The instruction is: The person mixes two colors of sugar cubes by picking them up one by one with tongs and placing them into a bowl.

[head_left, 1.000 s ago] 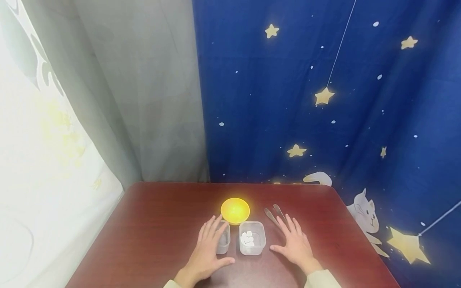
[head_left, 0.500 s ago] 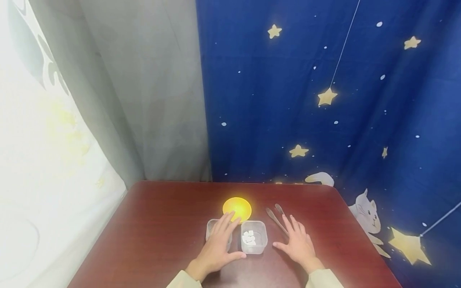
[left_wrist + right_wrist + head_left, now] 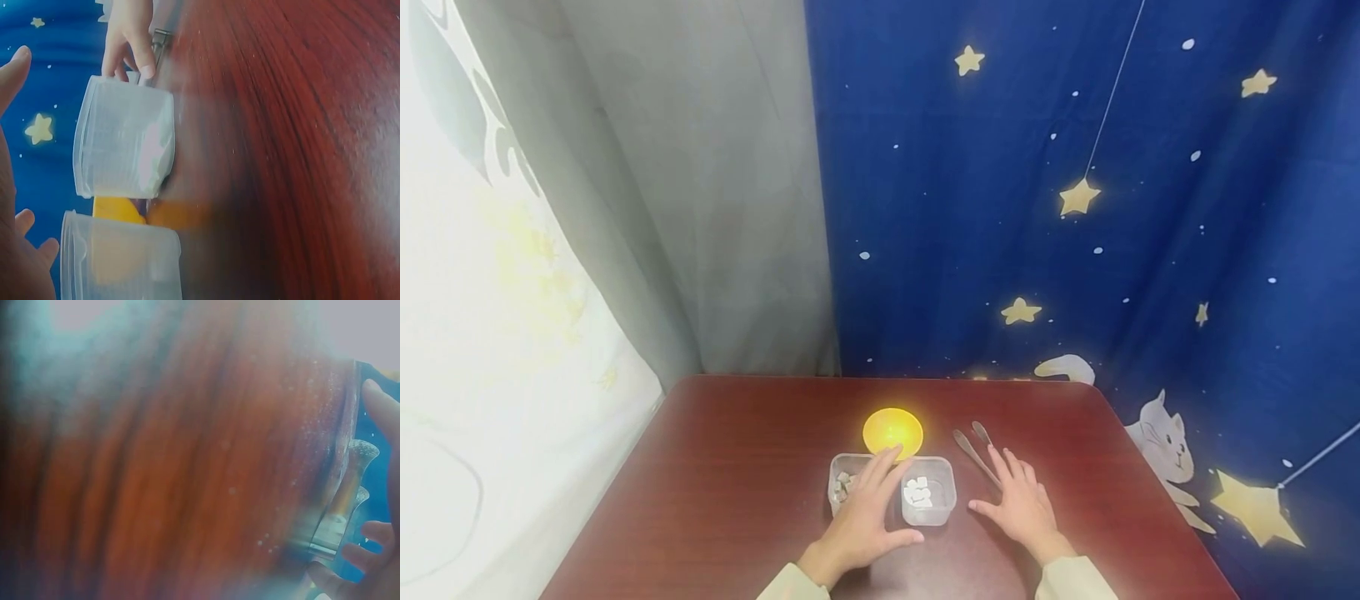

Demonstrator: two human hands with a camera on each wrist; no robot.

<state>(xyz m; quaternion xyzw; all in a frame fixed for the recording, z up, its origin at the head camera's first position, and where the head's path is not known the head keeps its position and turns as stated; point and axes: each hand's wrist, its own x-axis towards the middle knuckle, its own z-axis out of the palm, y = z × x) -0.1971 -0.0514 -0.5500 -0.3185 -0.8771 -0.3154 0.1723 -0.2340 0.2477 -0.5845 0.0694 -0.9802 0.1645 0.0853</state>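
Note:
My left hand (image 3: 867, 521) hovers with spread fingers over the near right part of a clear plastic container (image 3: 837, 506), partly hiding it. Small brownish-grey pieces (image 3: 844, 482) lie inside. Beside it stands a second clear container (image 3: 942, 510) with several white chunks (image 3: 917, 492). In the left wrist view, the thumb and fingers are apart from both containers. My right hand (image 3: 1022, 510) has loosely spread fingers next to two metal utensils (image 3: 973, 457), whose other ends it hides. Whether it touches them I cannot tell. Behind the containers sits a yellow bowl (image 3: 887, 427).
Everything stands on a dark red wooden table (image 3: 745, 450). A grey curtain (image 3: 722, 208) and a blue star-print curtain (image 3: 940, 208) hang behind its far edge. At the left is a bright white curtain (image 3: 512, 333).
My left hand has moved right, from over the left container toward the gap between the two containers, uncovering the brownish-grey pieces. The right hand has stayed almost still.

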